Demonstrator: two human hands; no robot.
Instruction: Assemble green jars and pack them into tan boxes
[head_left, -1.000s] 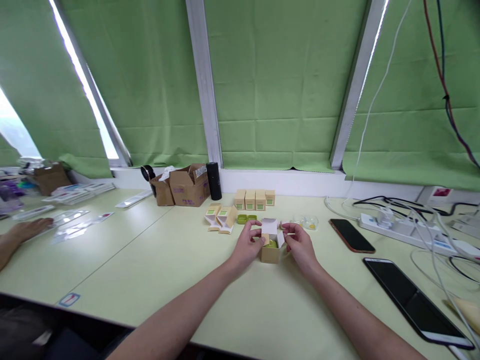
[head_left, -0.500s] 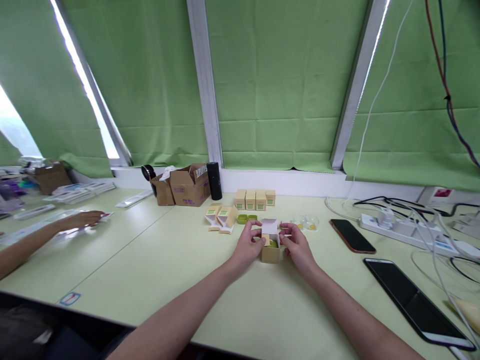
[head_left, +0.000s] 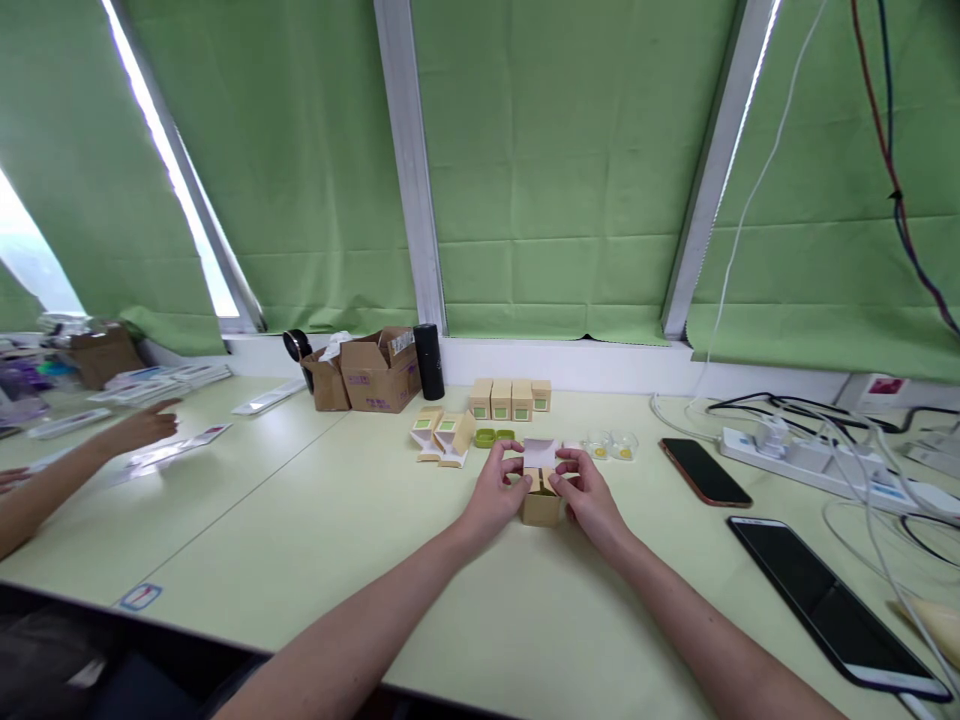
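**Both hands on the little box**

Head view: the box (head_left: 540,506) sits on the table (head_left: 337,520), pretty much dead centre. The left hand (head_left: 495,490) pinches its left side and the right hand (head_left: 589,497) grips its right, fingers curled in on the white flap (head_left: 540,453) up top. Just behind the box are two green lids (head_left: 493,437), and further back a row (head_left: 510,398) of shut boxes. Right of the box lies a phone (head_left: 703,470). Way off to the box's left, a co-worker's hand (head_left: 142,428) hovers near some sheets (head_left: 184,446).
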